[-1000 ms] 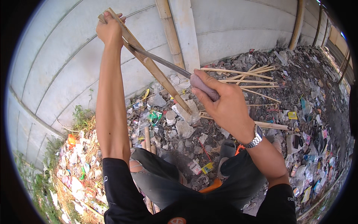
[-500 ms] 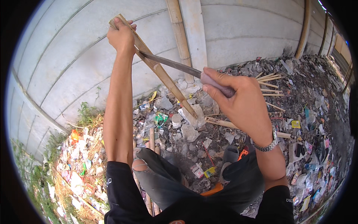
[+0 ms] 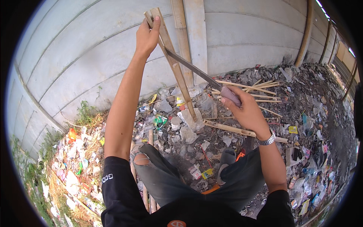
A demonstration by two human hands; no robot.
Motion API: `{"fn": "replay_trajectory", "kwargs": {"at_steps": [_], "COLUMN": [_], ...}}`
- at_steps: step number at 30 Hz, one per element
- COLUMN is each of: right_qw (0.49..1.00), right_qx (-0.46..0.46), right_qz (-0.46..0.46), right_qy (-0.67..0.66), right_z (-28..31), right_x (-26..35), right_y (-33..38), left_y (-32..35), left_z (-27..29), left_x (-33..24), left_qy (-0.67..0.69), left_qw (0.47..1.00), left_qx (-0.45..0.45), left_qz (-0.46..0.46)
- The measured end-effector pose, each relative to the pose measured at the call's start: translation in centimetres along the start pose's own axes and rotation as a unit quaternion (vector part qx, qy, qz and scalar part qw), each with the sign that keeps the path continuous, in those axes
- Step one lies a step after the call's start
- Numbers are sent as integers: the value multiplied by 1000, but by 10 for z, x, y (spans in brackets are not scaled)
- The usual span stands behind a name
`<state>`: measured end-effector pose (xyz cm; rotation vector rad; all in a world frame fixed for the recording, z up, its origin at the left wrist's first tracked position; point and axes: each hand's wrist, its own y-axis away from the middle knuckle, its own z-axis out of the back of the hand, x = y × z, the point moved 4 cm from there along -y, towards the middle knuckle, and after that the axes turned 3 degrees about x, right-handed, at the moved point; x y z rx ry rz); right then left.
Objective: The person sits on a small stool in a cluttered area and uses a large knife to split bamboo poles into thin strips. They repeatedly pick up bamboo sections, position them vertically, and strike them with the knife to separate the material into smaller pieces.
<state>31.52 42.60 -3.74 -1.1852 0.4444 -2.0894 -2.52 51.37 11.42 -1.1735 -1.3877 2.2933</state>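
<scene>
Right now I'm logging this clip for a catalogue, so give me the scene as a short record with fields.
Setting: outdoors, littered ground beside a pale concrete wall
Left hand: grips the top of an upright bamboo strip
Right hand: holds the handle of a long knife
Blade: set against the strip's edge, below the left hand
Strip foot: rests among the rubble
Nearby: cut bamboo sticks lying on the ground
Wrist: metal watch on the right

A grey panelled wall (image 3: 242, 34) is seen behind the hands. A bamboo pole (image 3: 180, 22) is leaned against it just right of the left hand, and another pole (image 3: 304, 36) far to the right. Litter (image 3: 177, 125) is spread below the hands. Split strips (image 3: 257, 86) are piled just behind the right hand. Grass (image 3: 85, 111) is seen lower left.
</scene>
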Motion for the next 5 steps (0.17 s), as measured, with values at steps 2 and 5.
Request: {"fn": "replay_trajectory", "kwargs": {"at_steps": [2, 5], "right_qw": [992, 952], "right_qx": [68, 107], "right_qz": [-108, -279], "right_qy": [23, -68], "right_z": [7, 15], "right_x": [-12, -22], "right_y": [4, 14], "left_y": [21, 71], "left_z": [-7, -13], "left_x": [-6, 2], "left_qy": [-40, 13], "left_qw": [998, 991], "left_qx": [-24, -79], "left_qz": [-53, -104]}}
